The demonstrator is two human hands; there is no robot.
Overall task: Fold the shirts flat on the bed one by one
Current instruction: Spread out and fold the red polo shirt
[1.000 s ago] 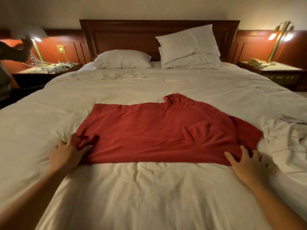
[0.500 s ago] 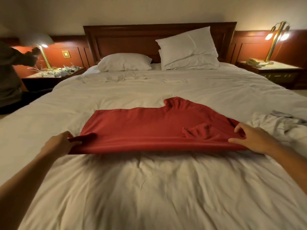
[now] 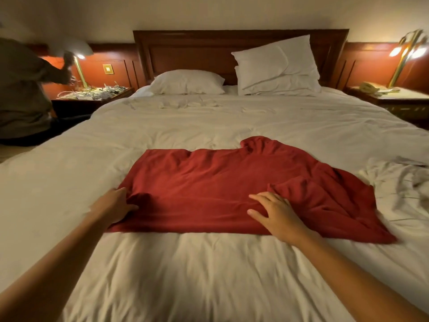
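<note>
Head view. Red shirt [image 3: 209, 182] is lying sideways across the middle of the bed [image 3: 209, 275], collar end pointing toward 3 o'clock.

- Left hand [image 3: 113, 204] is sitting at the shirt's 8 o'clock corner, fingers curled, pinching a bunch of hem against the thumb.
- Right hand [image 3: 274, 212] is resting at the shirt's 5 o'clock, fingers spread, pressing flat on the cloth.
- Half a second back both hands were holding the near edge raised, the right one out at the far right end. Now the edge is lying down again and the right hand is sitting further in.
- The sleeve end at 4 o'clock is rumpling loose, so it probably needs smoothing before the next fold.
- A crumpled white shirt [image 3: 394, 182] is waiting at 3 o'clock, just beside.
</note>
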